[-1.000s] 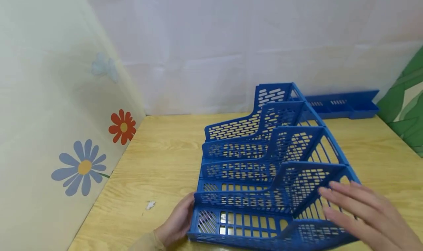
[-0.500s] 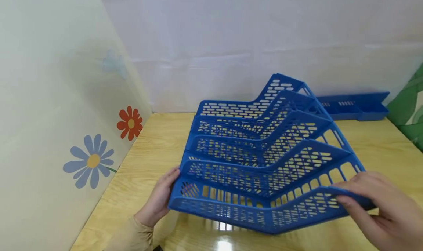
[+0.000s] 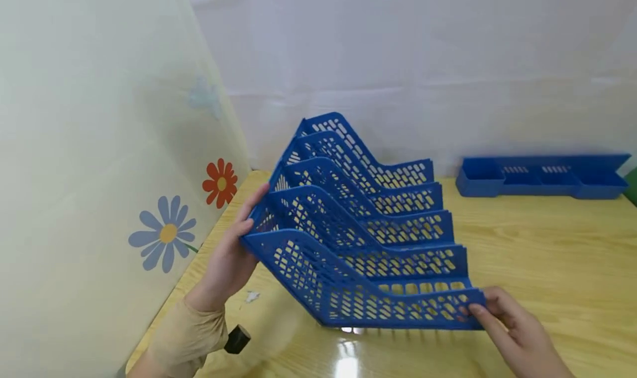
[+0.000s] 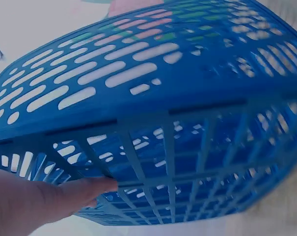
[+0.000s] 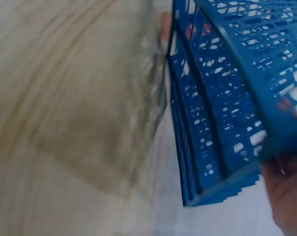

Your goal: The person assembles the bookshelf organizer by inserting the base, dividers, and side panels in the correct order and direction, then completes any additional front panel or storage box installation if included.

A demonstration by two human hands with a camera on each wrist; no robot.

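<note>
A blue plastic file rack [image 3: 308, 262] with several slotted compartments is held between both hands in the head view. Its tall back faces left, and its low open ends point right. My left hand [image 3: 231, 262] grips the tall back's edge on the left side. In the left wrist view, fingers of that left hand [image 4: 35, 199] lie across the slats of the rack [image 4: 153, 108]. At the lower right front corner, my right hand [image 3: 517, 331] pinches the rack's low end. The right wrist view is blurred, with part of the right hand [image 5: 288, 196] below the rack's edge.
A blue compartment tray [image 3: 542, 187] stands at the back right against the white backdrop [image 3: 398, 46]. A wall with painted flowers [image 3: 168, 233] borders the wooden table [image 3: 537, 245] on the left. A small black block [image 3: 237, 339] shows beside the left sleeve.
The file rack has been lifted off the table and turned round, its tall back swinging from right to left. My left hand has risen; my right hand has come to grip the low end.
</note>
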